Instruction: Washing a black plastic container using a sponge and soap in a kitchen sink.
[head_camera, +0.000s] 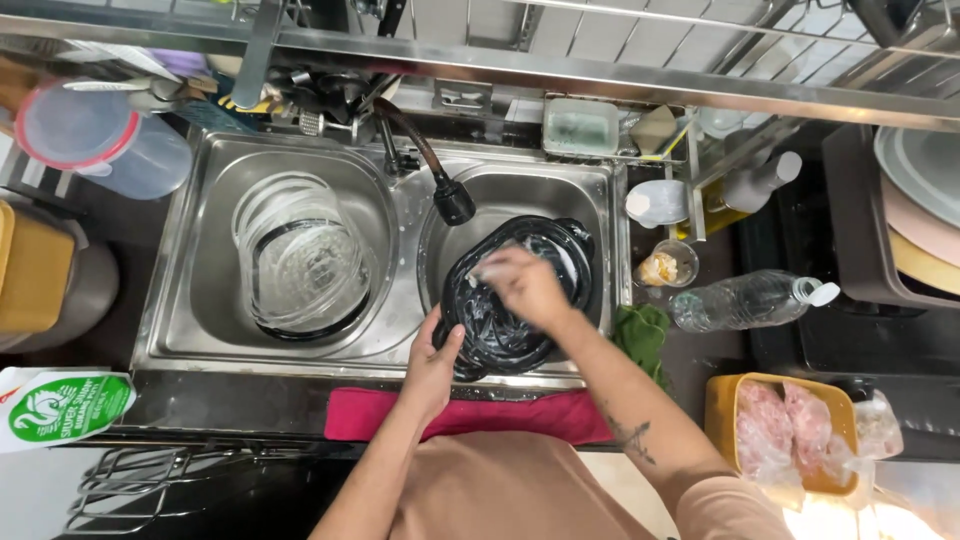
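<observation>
- Black pan (500, 330) tilted in right basin of sink (180, 300); left basin holds stacked clear glass bowls (300, 255).
- Left hand (435, 360): grip clasps pan's near rim.
- Right hand (525, 285): fingers curled, pressed inside pan; what they hold, cannot tell.

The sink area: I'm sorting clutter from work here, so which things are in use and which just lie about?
In use: black pan, left hand gripping its edge, right hand rubbing inside, right basin.

Lying about: glass lids, plastic bottle, yellow tray of meat, pink cloth.
</observation>
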